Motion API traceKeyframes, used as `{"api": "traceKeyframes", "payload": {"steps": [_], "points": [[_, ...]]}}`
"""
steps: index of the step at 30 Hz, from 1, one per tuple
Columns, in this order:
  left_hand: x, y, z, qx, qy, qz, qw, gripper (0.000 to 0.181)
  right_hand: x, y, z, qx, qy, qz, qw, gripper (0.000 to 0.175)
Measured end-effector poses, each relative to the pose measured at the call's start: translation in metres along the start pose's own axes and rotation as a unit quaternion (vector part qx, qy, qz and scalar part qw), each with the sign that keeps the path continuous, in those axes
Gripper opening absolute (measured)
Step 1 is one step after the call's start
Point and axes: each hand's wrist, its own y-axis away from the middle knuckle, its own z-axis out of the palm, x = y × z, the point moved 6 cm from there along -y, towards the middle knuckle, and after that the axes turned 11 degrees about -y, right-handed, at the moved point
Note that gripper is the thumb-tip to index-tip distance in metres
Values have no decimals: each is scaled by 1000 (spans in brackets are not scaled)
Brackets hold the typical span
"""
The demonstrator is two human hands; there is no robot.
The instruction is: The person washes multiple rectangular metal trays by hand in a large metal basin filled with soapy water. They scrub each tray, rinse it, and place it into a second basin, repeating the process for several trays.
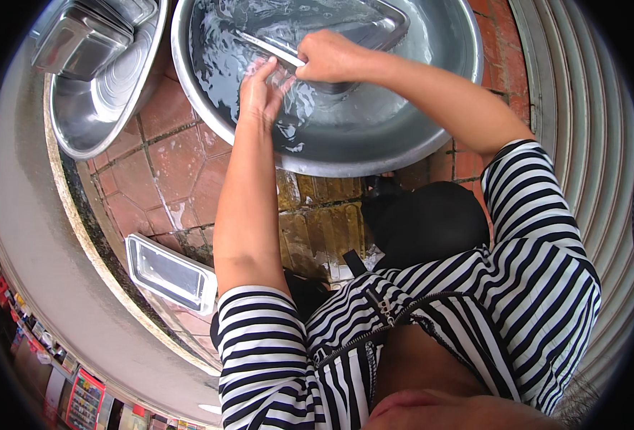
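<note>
A large round metal basin (201,107) full of water lies before me. Tilted in it is a rectangular metal tray (395,29), partly under the surface. My right hand (330,56) is closed around the tray's near rim, thumb and fingers wrapped over the edge. On the other side, my left hand (260,91) dips into the water just below that rim, its thumb close to the edge. Ripples blur its fingertips, so whether they press on the tray cannot be told. Much of the tray's body is hidden by water and my right hand.
At the upper left, a second metal basin (72,121) holds several stacked metal pans (83,40). A clear rectangular container with a white rim (207,293) sits on the wet red tiles (177,156) by my left arm. A ribbed metal shutter (575,107) runs along the right.
</note>
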Motion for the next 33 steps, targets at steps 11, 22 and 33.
{"api": "traceKeyframes", "payload": {"steps": [11, 22, 33], "points": [[-35, -4, 26, 18, 69, 14, 997, 53, 20, -7, 10, -150, 122, 66, 979, 25], [-43, -3, 43, 73, 15, 61, 995, 81, 43, 16, 12, -92, 183, 57, 977, 26], [-2, -5, 63, 176, -235, 210, 933, 90, 23, 30, -29, -38, 44, 101, 993, 30]]}}
